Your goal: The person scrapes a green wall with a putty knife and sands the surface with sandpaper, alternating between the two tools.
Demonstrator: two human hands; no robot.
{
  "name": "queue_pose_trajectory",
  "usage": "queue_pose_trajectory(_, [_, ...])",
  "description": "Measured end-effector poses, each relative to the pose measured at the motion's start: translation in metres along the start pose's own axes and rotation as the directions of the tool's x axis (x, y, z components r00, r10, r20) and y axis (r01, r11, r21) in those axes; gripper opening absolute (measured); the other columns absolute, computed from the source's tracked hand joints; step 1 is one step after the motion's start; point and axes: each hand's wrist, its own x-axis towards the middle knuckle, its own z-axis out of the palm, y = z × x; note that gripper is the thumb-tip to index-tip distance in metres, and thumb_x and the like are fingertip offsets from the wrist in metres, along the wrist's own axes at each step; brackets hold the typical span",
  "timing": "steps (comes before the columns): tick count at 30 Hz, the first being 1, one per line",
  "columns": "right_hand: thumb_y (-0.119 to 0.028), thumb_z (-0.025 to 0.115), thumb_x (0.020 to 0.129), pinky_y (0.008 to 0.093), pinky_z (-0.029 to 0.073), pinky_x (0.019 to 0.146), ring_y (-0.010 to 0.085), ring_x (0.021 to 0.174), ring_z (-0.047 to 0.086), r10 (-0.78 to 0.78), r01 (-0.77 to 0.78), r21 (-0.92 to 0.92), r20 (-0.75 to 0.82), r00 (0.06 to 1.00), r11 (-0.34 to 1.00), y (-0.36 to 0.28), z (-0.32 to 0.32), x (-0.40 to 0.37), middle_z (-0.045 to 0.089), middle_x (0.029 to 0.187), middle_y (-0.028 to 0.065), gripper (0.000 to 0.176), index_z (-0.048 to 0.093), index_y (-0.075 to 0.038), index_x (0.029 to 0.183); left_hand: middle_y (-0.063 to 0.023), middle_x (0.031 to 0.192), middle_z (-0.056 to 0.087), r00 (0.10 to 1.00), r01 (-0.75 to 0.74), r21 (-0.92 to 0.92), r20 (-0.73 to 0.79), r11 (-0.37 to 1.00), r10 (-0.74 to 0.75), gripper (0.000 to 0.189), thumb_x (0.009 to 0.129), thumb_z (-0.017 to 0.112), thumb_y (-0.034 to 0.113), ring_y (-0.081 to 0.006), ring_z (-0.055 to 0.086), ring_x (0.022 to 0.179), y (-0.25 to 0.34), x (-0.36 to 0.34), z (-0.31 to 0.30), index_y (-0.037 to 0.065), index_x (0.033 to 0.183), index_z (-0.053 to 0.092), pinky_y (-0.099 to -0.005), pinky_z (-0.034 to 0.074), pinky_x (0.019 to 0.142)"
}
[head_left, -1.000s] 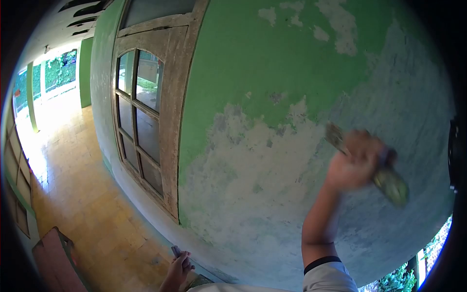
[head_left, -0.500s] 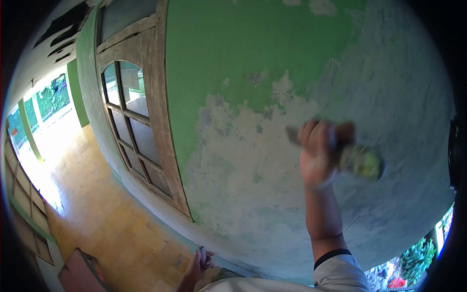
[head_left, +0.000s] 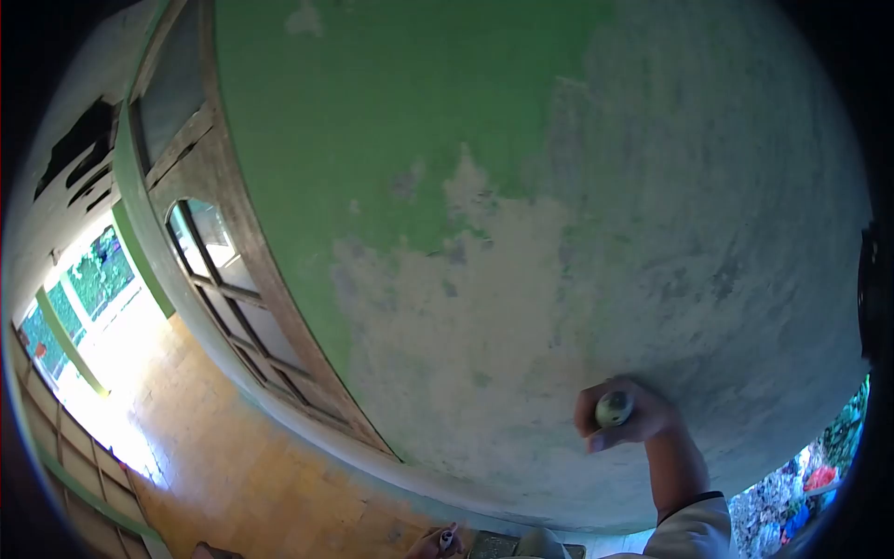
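Observation:
My right hand [head_left: 643, 419] is closed in a fist around a tool with a round, pale-greenish handle end [head_left: 615, 408] that points toward me. The fist is close against the wall [head_left: 484, 317], low on its stripped grey-white part, and it hides the tool's working end. Green paint covers the wall's upper left, with a ragged edge where bare plaster begins. At the bottom edge, partly cut off, my left hand [head_left: 430, 544] has its fingers curled around a small pale thing [head_left: 447, 538], whose kind I cannot tell.
A weathered wooden window frame [head_left: 256, 289] with several panes is set in the wall on the left. Yellowish floor tiles [head_left: 251, 447] run along the wall toward bright daylight. A dark flat thing [head_left: 492, 545] lies beside my left hand. Plants [head_left: 843, 433] show at the lower right.
My right hand has come down the wall with the tool, whose handle end now faces me. The view has shifted, and my left hand now sits lower, at the bottom edge.

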Motion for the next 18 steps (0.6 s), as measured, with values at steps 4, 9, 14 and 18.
queue_pose_trajectory(4, [-0.022,0.071,0.080,0.0241,0.037,0.053,0.0063,0.060,0.045,-0.023,0.034,-0.140,0.077,0.997,0.989,0.001,0.002,0.003,0.052,0.065,-0.0023,0.022,0.056,-0.005,0.079,-0.0010,0.069,0.054,0.995,-0.079,-0.122,0.043,0.989,0.085,0.031,0.085,0.058,0.028,-0.0105,0.049,0.061,0.012,0.007,0.040,0.004,0.106,0.060,-0.0252,0.044,0.063])
queue_pose_trajectory(9, [-0.029,0.068,0.083,0.0269,0.038,0.054,0.0099,0.060,0.046,-0.009,0.041,-0.216,0.145,0.989,0.975,0.004,-0.002,-0.001,0.053,0.065,0.0008,0.028,0.054,-0.004,0.080,0.0011,0.071,0.051,0.971,-0.227,0.321,0.140,0.919,0.191,0.024,0.086,0.056,0.024,-0.0076,0.049,0.065,0.061,-0.008,0.118,0.004,0.100,0.060,-0.0216,0.041,0.057])
queue_pose_trajectory(14, [-0.030,0.065,0.084,0.0281,0.041,0.062,0.0123,0.070,0.051,-0.052,0.086,-0.236,0.146,0.988,0.968,0.014,0.002,-0.001,0.057,0.078,0.0047,0.028,0.056,-0.004,0.090,0.0019,0.071,0.051,0.943,-0.169,0.250,0.323,0.954,0.082,0.025,0.085,0.058,0.019,-0.0060,0.048,0.063,0.076,-0.009,0.153,0.005,0.105,0.057,-0.0214,0.042,0.055])
queue_pose_trajectory(18, [-0.029,0.064,0.085,0.0309,0.042,0.082,0.0178,0.094,0.054,-0.161,0.238,-0.359,0.229,0.960,0.903,0.026,0.001,0.007,0.059,0.099,0.0087,0.034,0.055,-0.003,0.106,-0.0037,0.092,0.055,0.932,-0.331,0.357,0.268,0.873,0.244,0.037,0.084,0.057,0.011,-0.0052,0.048,0.057,0.072,-0.018,0.187,0.005,0.119,0.047,-0.0211,0.045,0.053])
